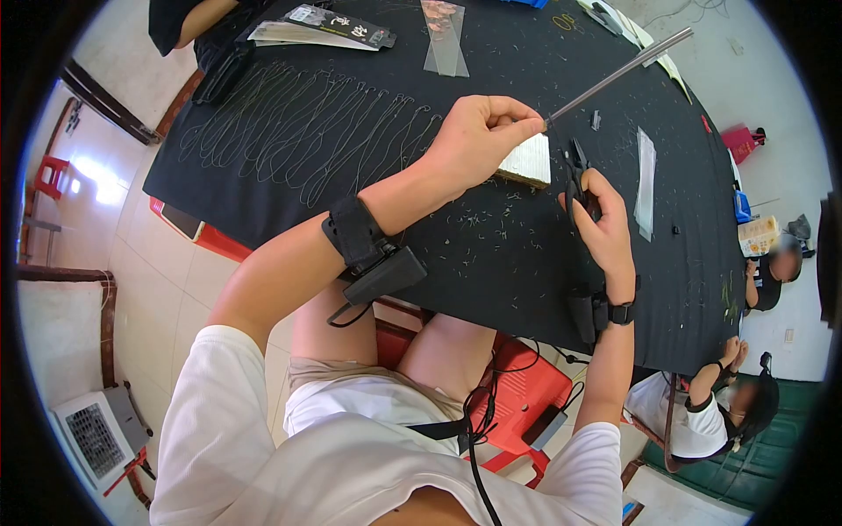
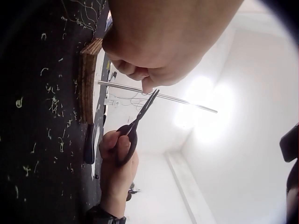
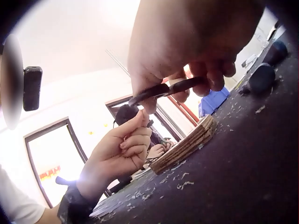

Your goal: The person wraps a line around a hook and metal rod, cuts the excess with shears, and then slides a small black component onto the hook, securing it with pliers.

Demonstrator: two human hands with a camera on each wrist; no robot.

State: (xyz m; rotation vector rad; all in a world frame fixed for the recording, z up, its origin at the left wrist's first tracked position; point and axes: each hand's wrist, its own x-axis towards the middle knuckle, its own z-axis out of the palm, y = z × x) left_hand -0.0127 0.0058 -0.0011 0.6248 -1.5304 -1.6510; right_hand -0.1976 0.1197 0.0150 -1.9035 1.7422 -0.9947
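My left hand (image 1: 478,140) pinches thumb to forefinger beside a thin metal rod (image 1: 623,79). What sits in that pinch is too small to tell. In the left wrist view the rod rises from a white-topped block (image 1: 528,165), whose layered brown side (image 2: 88,88) shows. Black scissors (image 2: 135,122) are in my right hand (image 1: 605,223), with fingers through the handles. Their tips overlap the rod right by the left fingertips in the left wrist view. The right wrist view shows the scissor handles (image 3: 161,91) and the left hand's pinch, but the blades are hidden.
Thin dark looped lines (image 1: 307,131) lie in a row on the black cloth (image 1: 456,272) at left. Small clippings (image 1: 491,215) are scattered round the block. Packets (image 1: 324,28) and clear plastic sleeves (image 1: 646,184) lie further out. Other people sit round the table.
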